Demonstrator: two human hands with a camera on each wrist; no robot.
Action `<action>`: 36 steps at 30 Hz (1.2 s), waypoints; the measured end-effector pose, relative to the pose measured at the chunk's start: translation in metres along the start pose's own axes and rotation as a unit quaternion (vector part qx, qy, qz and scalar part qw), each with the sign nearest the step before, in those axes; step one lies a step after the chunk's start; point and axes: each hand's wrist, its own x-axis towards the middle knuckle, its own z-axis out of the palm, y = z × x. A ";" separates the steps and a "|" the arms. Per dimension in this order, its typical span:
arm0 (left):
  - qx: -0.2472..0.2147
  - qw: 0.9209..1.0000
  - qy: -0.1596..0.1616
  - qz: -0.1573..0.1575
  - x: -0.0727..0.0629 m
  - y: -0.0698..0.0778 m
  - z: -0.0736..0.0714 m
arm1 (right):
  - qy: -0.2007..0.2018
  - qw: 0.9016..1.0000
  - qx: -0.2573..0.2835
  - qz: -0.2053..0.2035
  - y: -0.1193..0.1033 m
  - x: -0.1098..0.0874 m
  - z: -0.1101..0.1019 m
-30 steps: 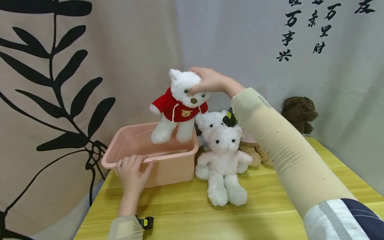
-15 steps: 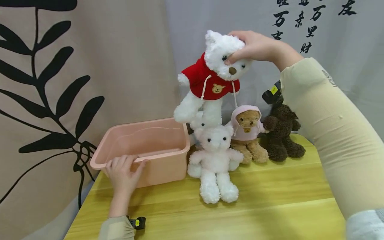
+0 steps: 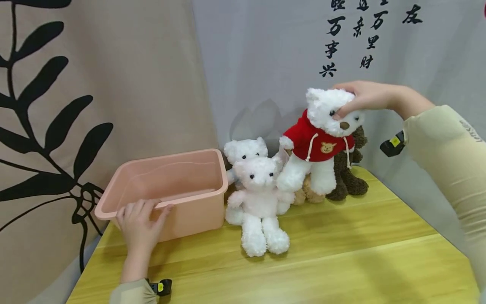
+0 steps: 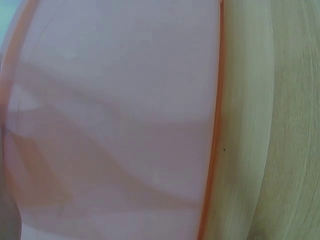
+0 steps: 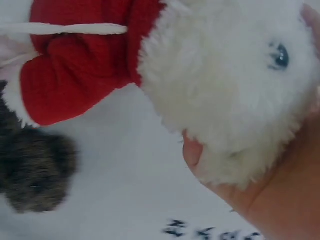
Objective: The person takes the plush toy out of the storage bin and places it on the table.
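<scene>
My right hand [image 3: 373, 99] grips a white teddy bear in a red hoodie [image 3: 301, 133] by the head, thumb across its face. The bear is in front of a tan bear [image 3: 300, 196] and a dark brown bear [image 3: 354, 185], hiding much of both. In the right wrist view its fluffy head [image 5: 215, 75] sits in my hand [image 5: 285, 195]. My left hand [image 3: 139, 226] grips the front rim of a pink plastic bin [image 3: 193, 215], fingers over the edge and thumb outside. The left wrist view shows mostly the bin's wall [image 4: 125, 90].
A plain white bear [image 3: 262, 207] sits right of the bin, another white bear [image 3: 244, 147] partly hidden behind it. All stand on a yellow wooden table [image 3: 322, 261]. Curtains [image 3: 250, 76] with leaf prints and black characters hang close behind.
My right hand has lifted the red-hoodie bear out from above the bin, carried it right over the white bears, then lowered it before the tan and brown bears. The left hand keeps its grip.
</scene>
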 end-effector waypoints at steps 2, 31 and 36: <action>0.003 1.000 -0.006 -0.002 0.000 0.000 -0.001 | -0.024 1.000 0.013 -0.001 0.014 -0.003 0.019; 0.000 1.000 -0.001 -0.021 -0.004 0.000 -0.010 | 0.010 0.999 0.016 -0.037 0.052 0.007 0.152; 0.004 1.000 -0.001 -0.020 -0.006 0.000 -0.013 | 0.048 0.998 0.018 -0.040 0.050 0.004 0.152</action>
